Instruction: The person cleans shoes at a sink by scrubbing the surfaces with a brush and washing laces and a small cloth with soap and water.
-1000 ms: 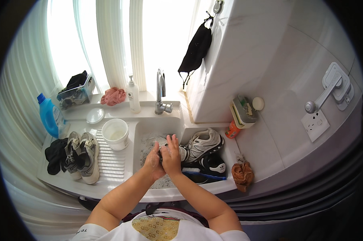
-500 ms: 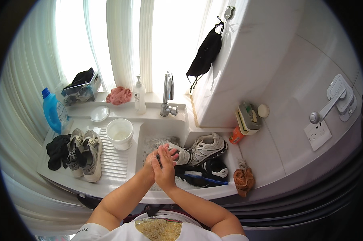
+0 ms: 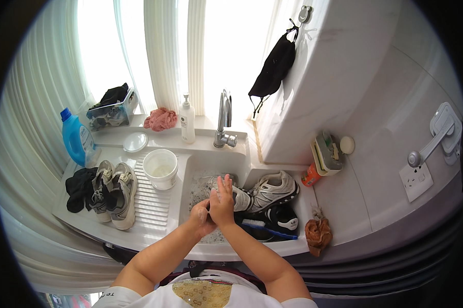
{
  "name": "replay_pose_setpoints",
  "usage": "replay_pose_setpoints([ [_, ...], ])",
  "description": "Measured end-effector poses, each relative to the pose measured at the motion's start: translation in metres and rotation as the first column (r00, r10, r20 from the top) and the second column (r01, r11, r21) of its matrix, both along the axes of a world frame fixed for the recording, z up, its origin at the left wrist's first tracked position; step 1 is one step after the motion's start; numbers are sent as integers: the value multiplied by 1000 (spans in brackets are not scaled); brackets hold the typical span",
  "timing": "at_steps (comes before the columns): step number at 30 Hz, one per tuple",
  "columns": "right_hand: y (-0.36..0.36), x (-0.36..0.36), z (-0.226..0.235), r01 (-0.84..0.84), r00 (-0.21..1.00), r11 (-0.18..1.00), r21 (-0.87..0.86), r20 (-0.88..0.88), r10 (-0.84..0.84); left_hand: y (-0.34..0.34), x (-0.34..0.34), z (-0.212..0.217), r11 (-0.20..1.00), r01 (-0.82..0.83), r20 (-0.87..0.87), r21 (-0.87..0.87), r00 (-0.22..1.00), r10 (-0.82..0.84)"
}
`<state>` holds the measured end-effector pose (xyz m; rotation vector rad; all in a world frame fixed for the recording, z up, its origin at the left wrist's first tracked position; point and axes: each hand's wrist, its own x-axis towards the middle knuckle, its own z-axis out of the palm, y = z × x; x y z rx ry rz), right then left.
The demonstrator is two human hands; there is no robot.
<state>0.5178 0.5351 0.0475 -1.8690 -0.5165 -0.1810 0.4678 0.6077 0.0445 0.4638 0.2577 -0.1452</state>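
Observation:
Over the sink (image 3: 189,169) my two hands are pressed together. My right hand (image 3: 223,204) has its fingers stretched out and pointing away from me. Against its palm side lies my left hand (image 3: 202,215), whose fingers are mostly hidden behind the right one; some suds seem to cling to it. Just beyond the hands, pale grey sneakers (image 3: 272,191) rest in the sink, one partly covered by my right hand. A black shoe with a white toe (image 3: 282,218) lies nearer, beside a blue-handled brush (image 3: 270,231). Foamy water spots the sink bottom.
Left on the ribbed drainboard are a white bucket (image 3: 160,172), a second pair of sneakers (image 3: 121,197) and dark cloth (image 3: 78,192). Behind stand a blue detergent bottle (image 3: 77,138), a pump bottle (image 3: 187,123) and the faucet (image 3: 224,120). A brown cloth (image 3: 318,236) hangs right.
My hands have slid against each other: the right now reaches farther forward, and the left has slipped back toward its wrist. The whole view has shifted slightly.

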Motion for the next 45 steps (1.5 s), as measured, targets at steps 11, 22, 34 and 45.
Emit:
replay_pose_setpoints([
  [11,4,-5,2,-83,995,994,68,62,79,7,-3,2,997,2,136,71,991,-12],
  [22,10,-13,-6,-102,993,991,81,66,97,14,6,9,987,-28,-74,159,996,40],
  [34,2,-9,-18,-88,993,991,99,-68,95,13,9,21,997,-75,5,21,997,75],
  [45,9,-6,-28,-36,996,994,102,-78,45,5,4,13,991,-83,-54,104,995,89],
])
